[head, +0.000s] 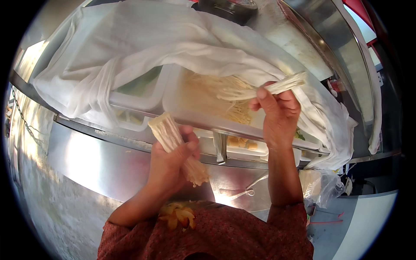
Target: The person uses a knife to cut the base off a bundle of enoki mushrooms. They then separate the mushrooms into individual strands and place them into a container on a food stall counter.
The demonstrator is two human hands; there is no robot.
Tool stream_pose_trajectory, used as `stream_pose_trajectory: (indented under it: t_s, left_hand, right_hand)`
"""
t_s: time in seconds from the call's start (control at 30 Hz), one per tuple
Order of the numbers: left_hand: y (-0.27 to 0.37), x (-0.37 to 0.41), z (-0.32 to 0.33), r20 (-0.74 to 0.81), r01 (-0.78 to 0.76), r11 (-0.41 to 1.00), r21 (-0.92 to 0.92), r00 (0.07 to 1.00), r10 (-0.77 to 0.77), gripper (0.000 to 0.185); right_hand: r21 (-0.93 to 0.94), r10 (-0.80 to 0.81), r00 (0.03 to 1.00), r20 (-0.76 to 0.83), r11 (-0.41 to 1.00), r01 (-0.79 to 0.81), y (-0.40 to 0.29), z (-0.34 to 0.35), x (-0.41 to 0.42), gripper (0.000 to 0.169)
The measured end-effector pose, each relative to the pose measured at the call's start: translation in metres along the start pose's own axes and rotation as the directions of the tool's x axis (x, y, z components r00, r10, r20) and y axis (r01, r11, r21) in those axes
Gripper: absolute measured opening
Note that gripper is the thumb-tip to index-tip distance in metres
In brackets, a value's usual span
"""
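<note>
My left hand [172, 159] is wrapped around a thick bundle of enoki mushrooms [167, 133], its cut base up and the small caps down toward me. A thinner strand cluster of enoki [286, 85] is pinched in my right hand [278, 104], its stems pointing left over a white plastic tub [170, 87]. Loose enoki [239, 112] lie in that tub, blurred toward its left part. A white cloth [136, 32] covers the far side of the tubs and is folded back from this one.
A neighbouring tub [143, 84] holds something green, partly under the cloth. Yellowish chunks [242, 142] sit in a lower container behind a metal rail [201, 125]. Tongs [248, 191] are near the steel front, and a clear plastic bag [325, 185] is at right. A dark pot [227, 9] stands behind.
</note>
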State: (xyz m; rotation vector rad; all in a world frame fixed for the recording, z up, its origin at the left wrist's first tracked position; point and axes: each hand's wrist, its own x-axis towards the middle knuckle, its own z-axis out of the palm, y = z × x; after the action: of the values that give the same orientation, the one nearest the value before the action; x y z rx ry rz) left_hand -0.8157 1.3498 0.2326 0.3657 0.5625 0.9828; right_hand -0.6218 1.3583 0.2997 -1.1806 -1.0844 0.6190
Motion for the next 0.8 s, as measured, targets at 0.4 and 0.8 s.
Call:
stream_pose_trajectory:
  t_s: [0.4, 0.8]
  left_hand:
    - [-0.002, -0.002, 0.000, 0.040, 0.065, 0.998, 0.018, 0.997, -0.066, 0.035]
    - [-0.003, -0.001, 0.010, 0.214, 0.082, 0.996, 0.039, 0.973, -0.089, 0.038]
  right_hand:
    - [-0.438, 0.097, 0.930, 0.354, 0.896, 0.073, -0.004, -0.027, -0.009, 0.015]
    - [-0.483, 0.051, 0.709, 0.704, 0.766, 0.424, -0.009, 0.014, -0.038, 0.009]
